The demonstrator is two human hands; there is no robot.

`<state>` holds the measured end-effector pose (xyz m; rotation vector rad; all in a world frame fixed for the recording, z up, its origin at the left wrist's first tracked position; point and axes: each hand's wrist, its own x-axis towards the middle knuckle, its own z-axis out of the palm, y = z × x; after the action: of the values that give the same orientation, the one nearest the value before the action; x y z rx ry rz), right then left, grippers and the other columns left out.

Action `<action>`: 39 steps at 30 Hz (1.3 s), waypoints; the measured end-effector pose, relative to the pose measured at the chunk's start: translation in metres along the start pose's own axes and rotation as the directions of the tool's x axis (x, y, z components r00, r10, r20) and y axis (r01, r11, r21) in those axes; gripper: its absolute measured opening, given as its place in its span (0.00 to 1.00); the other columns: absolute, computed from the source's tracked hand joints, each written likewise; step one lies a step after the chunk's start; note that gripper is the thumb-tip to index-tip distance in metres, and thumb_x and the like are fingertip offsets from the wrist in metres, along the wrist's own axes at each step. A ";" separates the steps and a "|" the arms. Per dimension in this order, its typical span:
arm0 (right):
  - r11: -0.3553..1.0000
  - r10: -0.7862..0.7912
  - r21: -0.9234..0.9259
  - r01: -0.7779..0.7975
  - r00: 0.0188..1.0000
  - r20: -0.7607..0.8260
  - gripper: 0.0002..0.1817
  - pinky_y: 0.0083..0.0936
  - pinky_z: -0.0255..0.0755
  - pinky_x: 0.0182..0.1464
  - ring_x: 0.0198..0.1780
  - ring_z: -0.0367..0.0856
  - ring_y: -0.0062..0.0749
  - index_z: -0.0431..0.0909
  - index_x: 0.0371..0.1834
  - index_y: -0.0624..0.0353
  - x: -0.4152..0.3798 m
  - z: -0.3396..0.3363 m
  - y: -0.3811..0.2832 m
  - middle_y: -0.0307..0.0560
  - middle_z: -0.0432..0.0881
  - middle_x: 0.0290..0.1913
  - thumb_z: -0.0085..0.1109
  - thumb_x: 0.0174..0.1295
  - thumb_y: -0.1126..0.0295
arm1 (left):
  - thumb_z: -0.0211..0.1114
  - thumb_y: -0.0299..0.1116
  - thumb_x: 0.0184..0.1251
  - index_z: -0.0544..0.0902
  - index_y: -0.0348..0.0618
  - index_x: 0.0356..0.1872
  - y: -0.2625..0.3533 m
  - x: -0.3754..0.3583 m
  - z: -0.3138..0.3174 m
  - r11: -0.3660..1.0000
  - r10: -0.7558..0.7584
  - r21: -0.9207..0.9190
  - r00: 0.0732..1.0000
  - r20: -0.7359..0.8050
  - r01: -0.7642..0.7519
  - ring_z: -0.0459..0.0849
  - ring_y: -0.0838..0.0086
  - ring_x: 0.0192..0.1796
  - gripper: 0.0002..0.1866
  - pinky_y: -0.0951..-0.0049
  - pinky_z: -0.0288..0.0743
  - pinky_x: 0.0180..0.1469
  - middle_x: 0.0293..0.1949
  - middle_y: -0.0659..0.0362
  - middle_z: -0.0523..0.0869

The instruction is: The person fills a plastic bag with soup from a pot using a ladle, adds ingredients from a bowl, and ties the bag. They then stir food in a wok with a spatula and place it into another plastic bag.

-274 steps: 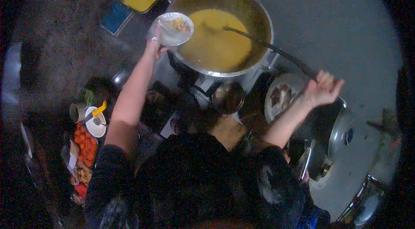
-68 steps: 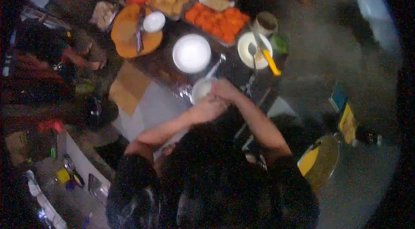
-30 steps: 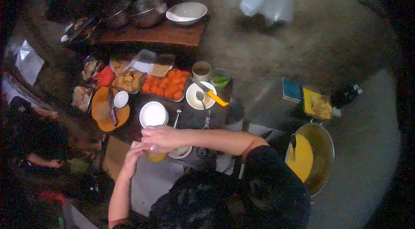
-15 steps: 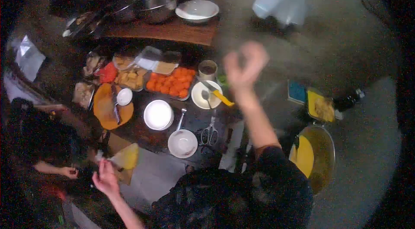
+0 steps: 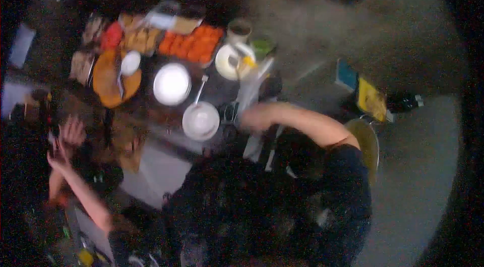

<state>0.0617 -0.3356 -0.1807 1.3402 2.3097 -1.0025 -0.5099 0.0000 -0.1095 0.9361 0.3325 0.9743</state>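
My left hand (image 5: 60, 158) is at the far left, fingers apart, with nothing visible in it, close beside another person's open hand (image 5: 73, 132). My right hand (image 5: 257, 117), smeared by motion, is closed at the right end of the dark table. A pale, blurred long object (image 5: 252, 83) extends up from it; what it is cannot be made out. Scissor handles (image 5: 229, 111) lie just left of that hand. Nearby are a white bowl (image 5: 200, 121), a spoon (image 5: 201, 90) and a cream bowl (image 5: 229, 63) with a yellow-handled tool (image 5: 248, 61) across it.
A tray of orange pieces (image 5: 190, 44), stacked white plates (image 5: 172, 84) and an orange board (image 5: 113, 83) with a small white dish (image 5: 131, 63) stand on the table. At right are a yellow container (image 5: 371, 98), a blue item (image 5: 346, 74) and a large metal pan (image 5: 370, 141).
The view has shifted. My right hand has come down to the scissors' side, where a pale object now shows. My left hand has moved left to the other person's hand; the yellow item near it is gone from view.
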 end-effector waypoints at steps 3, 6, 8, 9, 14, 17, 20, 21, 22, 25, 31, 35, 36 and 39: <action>0.834 -0.435 0.393 0.388 0.900 0.035 0.13 0.28 0.67 0.40 0.40 0.72 0.35 0.70 0.36 0.63 0.011 -0.004 -0.065 0.49 0.71 0.32 0.50 0.45 0.73 | 0.49 0.48 0.52 0.49 0.33 0.59 0.015 0.024 0.019 0.995 -0.027 0.098 0.999 -0.027 0.030 0.53 0.62 0.63 0.39 0.66 0.51 0.61 0.62 0.50 0.50; 0.450 -0.244 0.756 0.476 0.879 -0.409 0.10 0.24 0.67 0.36 0.36 0.72 0.32 0.70 0.34 0.62 -0.010 -0.055 -0.057 0.46 0.70 0.30 0.49 0.48 0.70 | 0.49 0.52 0.51 0.47 0.32 0.60 0.012 0.066 0.048 0.964 -0.082 0.260 0.994 0.065 0.063 0.50 0.59 0.64 0.42 0.62 0.45 0.63 0.63 0.51 0.49; -0.238 0.063 0.817 0.526 0.848 -0.527 0.09 0.24 0.67 0.32 0.30 0.72 0.30 0.71 0.31 0.63 -0.019 -0.064 -0.051 0.45 0.71 0.29 0.49 0.47 0.70 | 0.44 0.54 0.55 0.55 0.39 0.60 -0.041 0.084 0.103 0.847 0.208 0.520 0.830 -0.518 0.112 0.53 0.66 0.63 0.36 0.64 0.47 0.61 0.63 0.54 0.52; -0.234 0.167 0.793 0.563 0.826 -0.538 0.09 0.23 0.67 0.30 0.28 0.73 0.28 0.71 0.31 0.64 -0.018 -0.067 -0.045 0.46 0.72 0.28 0.49 0.46 0.71 | 0.46 0.51 0.57 0.63 0.42 0.54 -0.093 0.074 0.182 0.852 0.101 0.503 0.897 -0.429 0.144 0.60 0.67 0.59 0.28 0.63 0.53 0.58 0.57 0.55 0.61; -0.191 0.449 0.692 0.696 0.689 -0.569 0.10 0.19 0.68 0.31 0.29 0.73 0.25 0.72 0.31 0.67 -0.007 -0.069 -0.017 0.45 0.74 0.27 0.48 0.46 0.73 | 0.40 0.54 0.61 0.63 0.41 0.56 -0.308 0.020 0.269 0.752 -0.657 0.225 0.683 0.318 0.619 0.64 0.69 0.57 0.30 0.68 0.56 0.58 0.56 0.57 0.65; -0.080 0.660 0.662 0.745 0.537 -0.525 0.06 0.18 0.67 0.27 0.24 0.73 0.24 0.72 0.28 0.63 -0.015 -0.053 0.000 0.41 0.75 0.25 0.48 0.47 0.74 | 0.41 0.52 0.62 0.64 0.41 0.55 -0.356 0.022 0.289 0.682 -0.722 0.503 0.599 0.345 0.532 0.66 0.70 0.56 0.28 0.72 0.55 0.59 0.56 0.57 0.65; -0.061 0.771 0.731 0.679 0.497 -0.398 0.06 0.16 0.65 0.22 0.22 0.71 0.21 0.71 0.28 0.62 -0.027 -0.009 0.039 0.40 0.74 0.23 0.49 0.47 0.72 | 0.42 0.57 0.59 0.68 0.41 0.52 -0.385 0.031 0.255 0.741 -0.481 0.669 0.657 0.580 -0.048 0.69 0.69 0.53 0.30 0.72 0.57 0.59 0.52 0.57 0.71; -0.118 0.814 0.749 0.653 0.495 -0.304 0.06 0.15 0.62 0.18 0.18 0.68 0.19 0.71 0.25 0.61 -0.032 -0.006 0.032 0.38 0.72 0.21 0.50 0.47 0.70 | 0.42 0.60 0.57 0.68 0.41 0.52 -0.382 0.042 0.251 0.765 -0.641 0.422 0.635 0.430 0.486 0.70 0.68 0.53 0.33 0.72 0.59 0.58 0.51 0.56 0.72; -0.122 0.817 0.747 0.653 0.494 -0.298 0.06 0.15 0.62 0.18 0.18 0.68 0.19 0.71 0.25 0.61 -0.031 0.007 0.039 0.38 0.72 0.21 0.50 0.47 0.70 | 0.42 0.63 0.54 0.68 0.41 0.51 -0.378 0.046 0.247 0.533 -0.797 0.013 0.497 0.342 0.846 0.70 0.68 0.52 0.36 0.71 0.60 0.57 0.49 0.56 0.73; -0.020 0.868 0.854 0.520 0.434 -0.244 0.06 0.16 0.58 0.14 0.14 0.64 0.18 0.72 0.23 0.58 -0.027 0.038 0.047 0.37 0.71 0.18 0.51 0.46 0.68 | 0.37 0.67 0.51 0.66 0.39 0.52 -0.406 0.030 0.208 0.403 -0.894 -0.046 0.404 0.196 0.914 0.72 0.65 0.51 0.41 0.61 0.66 0.51 0.49 0.54 0.73; -0.071 0.885 0.755 0.652 0.390 -0.254 0.02 0.12 0.56 0.18 0.19 0.66 0.17 0.69 0.23 0.55 -0.030 0.069 0.056 0.35 0.71 0.21 0.51 0.47 0.71 | 0.54 0.46 0.57 0.70 0.38 0.46 -0.408 0.032 0.234 0.597 -0.797 0.221 0.601 0.056 0.771 0.77 0.74 0.41 0.23 0.78 0.73 0.41 0.40 0.58 0.78; -0.063 0.869 0.698 0.713 0.384 -0.313 0.06 0.16 0.62 0.23 0.24 0.71 0.20 0.70 0.26 0.58 -0.035 0.075 0.066 0.38 0.72 0.24 0.53 0.49 0.68 | 0.57 0.34 0.55 0.71 0.38 0.44 -0.391 0.051 0.248 0.636 -0.770 0.193 0.630 0.099 0.747 0.78 0.77 0.38 0.16 0.81 0.71 0.40 0.36 0.59 0.79; -0.048 0.858 0.693 0.719 0.385 -0.340 0.08 0.18 0.63 0.24 0.24 0.71 0.21 0.70 0.27 0.59 -0.037 0.080 0.071 0.39 0.73 0.25 0.54 0.50 0.66 | 0.57 0.34 0.55 0.71 0.38 0.44 -0.389 0.048 0.249 0.637 -0.769 0.193 0.632 0.097 0.746 0.78 0.77 0.38 0.16 0.81 0.71 0.40 0.36 0.59 0.79; -0.247 0.932 0.716 0.653 0.362 -0.008 0.12 0.19 0.65 0.29 0.26 0.71 0.24 0.70 0.29 0.62 -0.045 0.093 0.084 0.42 0.73 0.26 0.54 0.52 0.63 | 0.58 0.30 0.54 0.71 0.38 0.43 -0.389 0.037 0.241 0.642 -0.756 0.221 0.654 0.026 0.734 0.78 0.76 0.37 0.15 0.82 0.71 0.38 0.35 0.59 0.79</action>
<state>0.1479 -0.4014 -0.2578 3.6804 -0.1849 -2.6783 -0.1229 -0.1836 -0.2752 0.8998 0.6630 0.1053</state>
